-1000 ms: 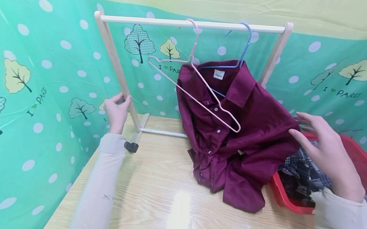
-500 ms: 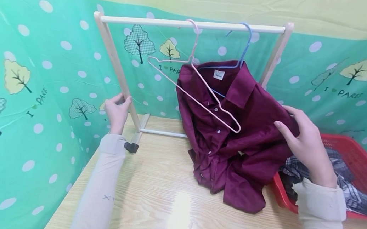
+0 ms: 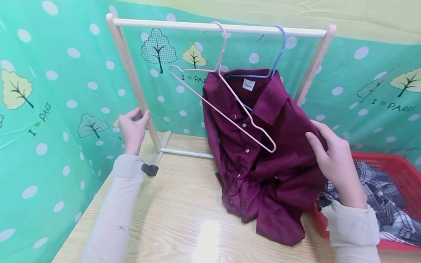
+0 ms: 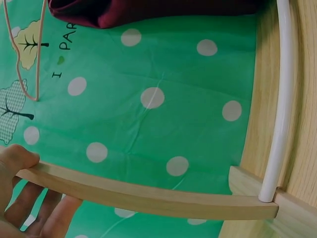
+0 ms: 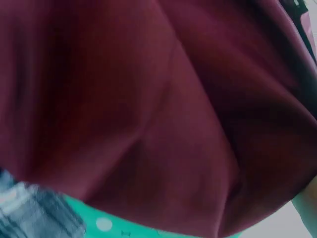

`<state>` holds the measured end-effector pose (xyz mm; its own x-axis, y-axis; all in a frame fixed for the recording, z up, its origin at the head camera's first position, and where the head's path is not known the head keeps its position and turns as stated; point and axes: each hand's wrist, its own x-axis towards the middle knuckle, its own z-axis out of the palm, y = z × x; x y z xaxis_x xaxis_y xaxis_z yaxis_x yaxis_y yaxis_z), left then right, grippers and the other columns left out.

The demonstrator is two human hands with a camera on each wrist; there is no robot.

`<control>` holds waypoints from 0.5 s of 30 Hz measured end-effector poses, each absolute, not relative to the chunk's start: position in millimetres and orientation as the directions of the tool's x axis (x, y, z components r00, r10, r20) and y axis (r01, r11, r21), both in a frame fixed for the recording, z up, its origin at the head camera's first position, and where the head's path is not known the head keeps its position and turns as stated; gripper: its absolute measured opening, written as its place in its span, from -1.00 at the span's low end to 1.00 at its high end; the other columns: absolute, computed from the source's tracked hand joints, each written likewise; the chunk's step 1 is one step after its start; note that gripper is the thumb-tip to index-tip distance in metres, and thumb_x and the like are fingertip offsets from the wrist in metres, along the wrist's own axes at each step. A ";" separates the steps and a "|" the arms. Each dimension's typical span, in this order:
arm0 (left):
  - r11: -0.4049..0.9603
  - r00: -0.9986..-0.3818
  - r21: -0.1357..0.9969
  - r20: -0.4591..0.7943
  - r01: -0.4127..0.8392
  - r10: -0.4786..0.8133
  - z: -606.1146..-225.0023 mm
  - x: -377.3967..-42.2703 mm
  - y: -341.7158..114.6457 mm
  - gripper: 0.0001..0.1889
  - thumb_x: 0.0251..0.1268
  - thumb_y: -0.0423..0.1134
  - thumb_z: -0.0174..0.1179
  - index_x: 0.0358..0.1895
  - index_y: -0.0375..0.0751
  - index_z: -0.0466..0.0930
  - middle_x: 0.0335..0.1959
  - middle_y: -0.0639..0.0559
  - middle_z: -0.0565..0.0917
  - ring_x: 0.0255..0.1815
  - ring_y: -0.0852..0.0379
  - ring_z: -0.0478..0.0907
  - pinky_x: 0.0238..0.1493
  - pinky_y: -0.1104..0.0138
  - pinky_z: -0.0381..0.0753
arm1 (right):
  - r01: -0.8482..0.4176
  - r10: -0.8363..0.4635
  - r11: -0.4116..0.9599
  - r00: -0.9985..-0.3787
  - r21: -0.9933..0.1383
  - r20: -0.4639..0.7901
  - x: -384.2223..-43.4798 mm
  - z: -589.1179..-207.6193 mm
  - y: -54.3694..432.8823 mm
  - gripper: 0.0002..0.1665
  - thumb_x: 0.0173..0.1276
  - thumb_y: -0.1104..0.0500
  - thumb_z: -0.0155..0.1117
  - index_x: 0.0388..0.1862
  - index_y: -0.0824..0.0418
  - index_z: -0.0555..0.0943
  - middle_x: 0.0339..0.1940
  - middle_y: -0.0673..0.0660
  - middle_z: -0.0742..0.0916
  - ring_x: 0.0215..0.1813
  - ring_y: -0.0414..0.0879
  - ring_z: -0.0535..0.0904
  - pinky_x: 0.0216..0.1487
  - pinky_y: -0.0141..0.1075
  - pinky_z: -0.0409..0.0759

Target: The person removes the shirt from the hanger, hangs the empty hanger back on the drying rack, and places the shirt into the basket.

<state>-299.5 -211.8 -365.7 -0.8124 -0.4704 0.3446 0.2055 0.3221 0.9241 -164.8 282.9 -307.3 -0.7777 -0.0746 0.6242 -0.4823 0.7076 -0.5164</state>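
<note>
My left hand grips the left wooden post of a small clothes rack; thumb and fingers sit either side of the post in the left wrist view. A maroon shirt hangs on a blue hanger hooked over the rail, buttoned at the front, its lower part bunched on the table. My right hand touches the shirt's right side near the sleeve, thumb in front and fingers partly hidden behind the cloth. Maroon fabric fills the right wrist view. A bare pink hanger hangs tilted in front of the shirt.
A red plastic basket stands on the right of the wooden table, with plaid clothing inside. Behind the rack hangs a green cloth with white dots and trees.
My right hand has come leftward from beside the sleeve onto the shirt, and the shirt's right side has shifted left, uncovering more of the basket. The left hand stays on the post.
</note>
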 end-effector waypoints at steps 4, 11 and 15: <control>0.318 -0.815 0.926 0.342 0.205 -0.468 -365.4 -298.9 -210.7 -0.72 0.27 -0.24 0.34 0.03 -0.15 0.73 0.00 -0.16 0.73 0.02 0.06 0.71 0.13 0.32 0.65 | -0.503 -0.055 0.676 -0.764 -0.539 0.643 -164.5 -309.3 280.0 -0.61 0.50 0.22 0.17 0.27 0.17 0.58 0.14 0.28 0.69 0.10 -0.55 0.46 0.08 -0.71 0.34; 0.285 -0.822 0.935 0.327 0.210 -0.467 -365.0 -298.5 -209.4 -0.70 0.27 -0.24 0.34 0.06 -0.15 0.71 0.02 -0.18 0.72 0.04 0.05 0.71 0.13 0.33 0.65 | -0.518 -0.028 0.661 -0.740 -0.543 0.672 -165.2 -309.9 277.4 -0.60 0.47 0.26 0.20 0.26 0.16 0.61 0.13 0.31 0.70 0.10 -0.62 0.47 0.04 -0.74 0.37; 0.268 -0.814 0.937 0.330 0.223 -0.478 -365.8 -299.6 -209.3 -0.70 0.27 -0.26 0.35 0.06 -0.14 0.71 0.02 -0.18 0.72 0.03 0.05 0.71 0.11 0.34 0.66 | -0.522 0.002 0.674 -0.705 -0.522 0.709 -166.2 -311.4 273.7 -0.60 0.44 0.30 0.23 0.24 0.19 0.62 0.12 0.29 0.71 0.09 -0.65 0.47 0.04 -0.74 0.39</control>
